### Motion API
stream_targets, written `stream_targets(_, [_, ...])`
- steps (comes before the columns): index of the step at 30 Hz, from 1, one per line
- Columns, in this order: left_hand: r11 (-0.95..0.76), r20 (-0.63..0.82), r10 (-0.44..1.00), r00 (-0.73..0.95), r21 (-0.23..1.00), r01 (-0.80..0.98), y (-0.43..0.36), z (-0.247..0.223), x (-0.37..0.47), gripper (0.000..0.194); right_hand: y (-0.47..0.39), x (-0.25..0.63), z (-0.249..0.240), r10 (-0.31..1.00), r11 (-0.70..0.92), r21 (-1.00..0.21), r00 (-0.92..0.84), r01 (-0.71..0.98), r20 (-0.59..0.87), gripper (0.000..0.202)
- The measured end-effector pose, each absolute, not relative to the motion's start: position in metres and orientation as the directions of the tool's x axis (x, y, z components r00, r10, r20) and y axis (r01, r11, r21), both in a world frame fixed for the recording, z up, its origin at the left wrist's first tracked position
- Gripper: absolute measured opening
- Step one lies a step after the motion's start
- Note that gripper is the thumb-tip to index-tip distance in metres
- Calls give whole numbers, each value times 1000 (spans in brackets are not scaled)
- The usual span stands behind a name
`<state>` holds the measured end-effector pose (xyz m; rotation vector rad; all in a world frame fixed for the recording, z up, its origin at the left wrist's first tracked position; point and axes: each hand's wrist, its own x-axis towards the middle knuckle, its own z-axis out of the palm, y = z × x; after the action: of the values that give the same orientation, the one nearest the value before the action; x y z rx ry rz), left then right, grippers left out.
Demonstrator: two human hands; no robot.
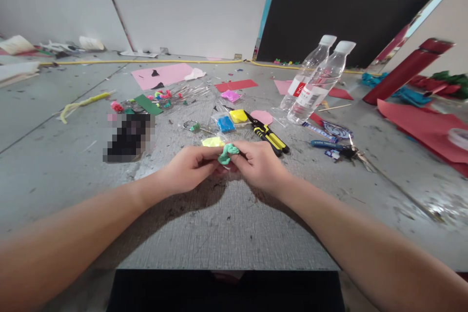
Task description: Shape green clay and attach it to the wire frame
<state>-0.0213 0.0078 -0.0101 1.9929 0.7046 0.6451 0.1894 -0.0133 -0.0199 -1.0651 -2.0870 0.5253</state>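
Between my two hands is a soft lump of green modelling clay (228, 153), twisted and uneven in shape. My left hand (192, 166) pinches it from the left with thumb and fingers. From the other side my right hand (260, 165) grips it too, its fingertips close to the left ones. Just beyond them lies a pale yellow clay packet (212, 142), partly covered by the fingers. A blue clay packet (225, 123) and a yellow one (239, 116) rest farther back. Pliers with yellow and black handles (270, 136) lie beside my right hand.
Two water bottles (310, 87) stand at the back right, near a leaning red flask (405, 73). Blue-handled pliers (334, 147) lie on the right. A pixelated dark object (129, 137) is on the left, below wires with clay bits (164, 97). Pink paper (161, 76) lies behind.
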Motion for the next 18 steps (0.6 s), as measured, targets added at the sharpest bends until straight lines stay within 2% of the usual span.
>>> stream_targets(3, [-481,147,697,702,822,305,8,-7,-23,24,-14,189,-17,861,498,-705,-387,505,330,24])
stream_targets(7, [-599,243,733,635,672,435,10,-4,-25,15,-17,182,-15,882,241,-909,-468,339,59,20])
stream_targets(10, [-561,288,793,537,689,459,13,-7,-25,20,-18,177,-17,844,70,-976,-534,205,-52,20])
stream_targets(12, [-522,306,829,468,724,450,15,-9,-25,21,-19,176,-20,829,86,-983,-558,161,-19,22])
stream_targets(14, [-527,326,827,458,733,429,16,-11,-25,24,-19,177,-23,825,203,-962,-561,183,68,22])
stream_targets(18, [-637,398,740,543,673,375,15,-9,-25,11,-21,179,-23,833,466,-781,-504,416,229,9])
